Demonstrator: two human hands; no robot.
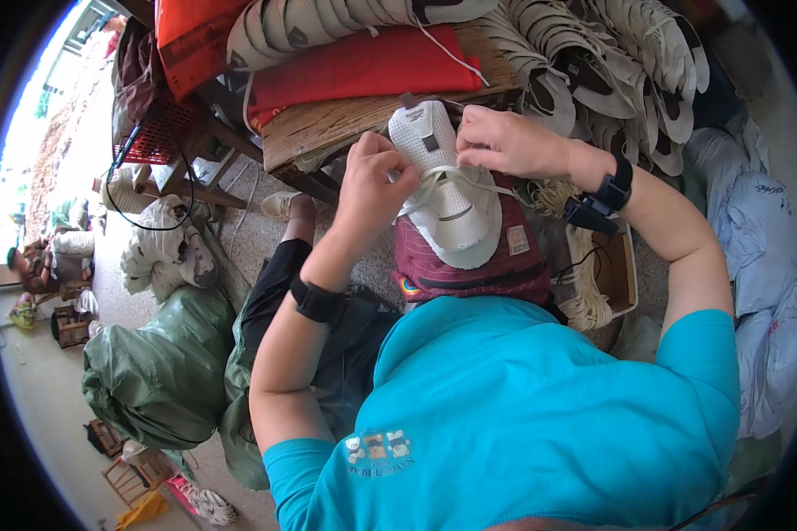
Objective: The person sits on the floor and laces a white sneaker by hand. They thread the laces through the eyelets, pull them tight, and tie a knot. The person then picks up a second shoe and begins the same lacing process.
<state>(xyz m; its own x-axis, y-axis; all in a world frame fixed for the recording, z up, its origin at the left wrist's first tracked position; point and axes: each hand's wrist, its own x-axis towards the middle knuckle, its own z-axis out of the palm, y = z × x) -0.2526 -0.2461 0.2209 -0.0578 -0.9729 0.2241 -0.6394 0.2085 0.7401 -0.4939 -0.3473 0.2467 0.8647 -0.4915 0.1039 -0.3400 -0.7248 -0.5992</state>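
Observation:
On my lap lies a white mesh shoe upper (459, 228), its tongue pointing away from me toward the bench. A pale shoelace (440, 175) crosses its throat. My left hand (376, 180) is closed in a pinch at the upper's left side, with the lace running to its fingers. At the right side, beside the tongue, my right hand (512, 143) also pinches the lace. The fingertips partly hide the lace ends. Under the upper is a dark red striped cloth (469, 281) with a small patch, spread over my lap.
A wooden bench (314, 133) stands just ahead, bearing red cloth (354, 78) and a row of nested uppers (319, 31). More stacked uppers (593, 66) hang at the right. Bundled laces (586, 296) spill from a box beside my right side. Green sacks (164, 367) lie left.

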